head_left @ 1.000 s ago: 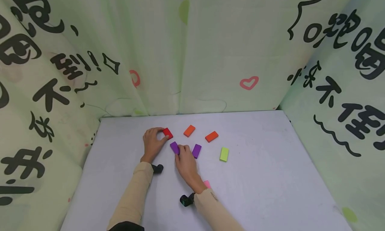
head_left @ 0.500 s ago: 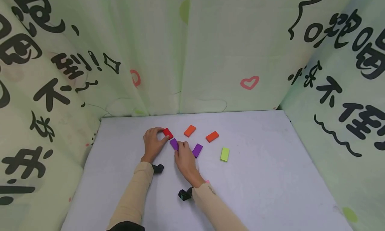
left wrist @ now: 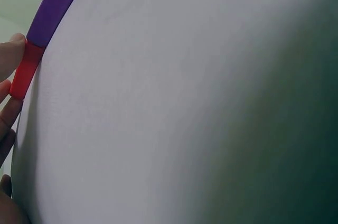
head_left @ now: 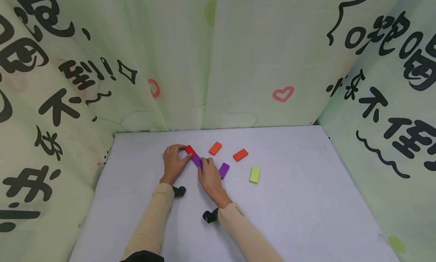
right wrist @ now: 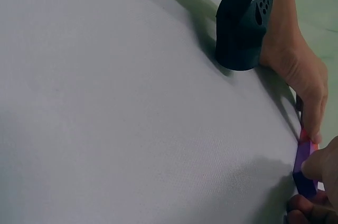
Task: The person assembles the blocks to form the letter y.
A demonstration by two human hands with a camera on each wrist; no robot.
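Observation:
On the white table (head_left: 293,201), my left hand (head_left: 173,164) holds a small red block (head_left: 190,150) between thumb and fingers. My right hand (head_left: 210,180) pinches a purple block (head_left: 196,161) just below it. End to end, the two blocks form one slanting line. The left wrist view has the end of the purple block (left wrist: 55,10) against the red block (left wrist: 26,73). Thumb and fingers of the right hand lie on either side of the purple block (right wrist: 302,163) in the right wrist view.
Right of the hands lie another purple block (head_left: 223,170), an orange block (head_left: 215,148), a second orange block (head_left: 240,155) and a lime-green block (head_left: 254,175). A printed curtain (head_left: 245,65) stands behind the table's far edge and along both sides.
My right hand has slid the purple block up and left until it meets the red block. The left hand has stayed in place. A pink block by the right wrist is now hidden.

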